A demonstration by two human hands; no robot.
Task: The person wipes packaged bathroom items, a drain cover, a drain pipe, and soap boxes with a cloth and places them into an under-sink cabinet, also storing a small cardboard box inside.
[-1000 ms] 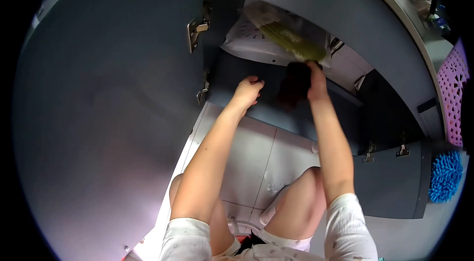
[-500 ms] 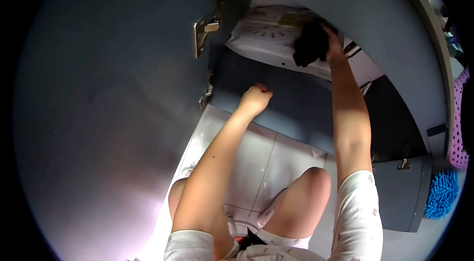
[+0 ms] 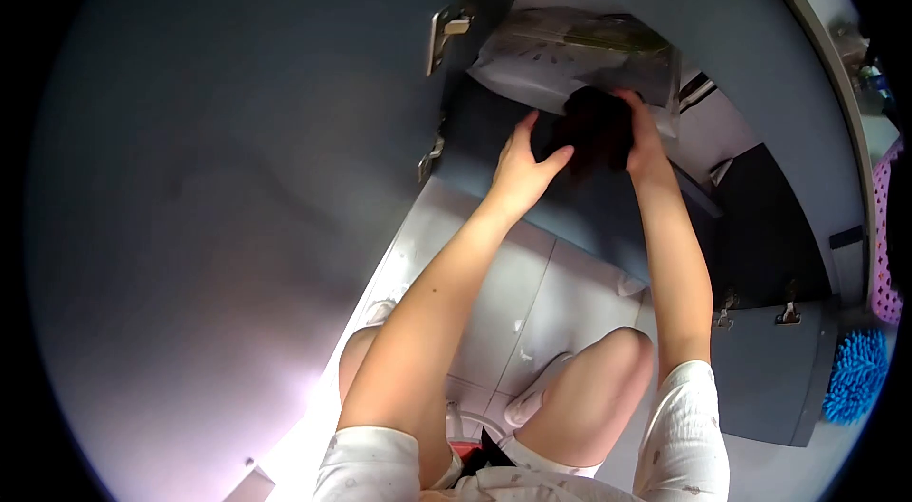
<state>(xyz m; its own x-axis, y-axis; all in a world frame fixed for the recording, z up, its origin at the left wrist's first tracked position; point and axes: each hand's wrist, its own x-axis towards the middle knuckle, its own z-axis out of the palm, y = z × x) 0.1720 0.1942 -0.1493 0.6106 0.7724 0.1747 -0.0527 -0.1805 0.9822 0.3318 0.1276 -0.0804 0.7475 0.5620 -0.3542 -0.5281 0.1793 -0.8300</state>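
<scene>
A black, crumpled, soft bundle hangs over the cabinet floor; I cannot tell if it is cloth or a plastic bag. My right hand grips its right side, fingers partly hidden behind it. To its left, my left hand is open, thumb and fingers spread towards the bundle; contact between them is not clear. Behind both hands lies a large whitish, translucent plastic bag with a greenish patch on top.
At left a big grey cabinet door stands open on metal hinges. Another grey door is open at lower right. A blue chenille mitt and a pink perforated item are at the right edge. White tiles cover the floor.
My right hand has brought the black bundle down and forward, off the white bag. My left hand has opened from a closed pose and moved up and right towards the bundle. The view has shifted slightly.
</scene>
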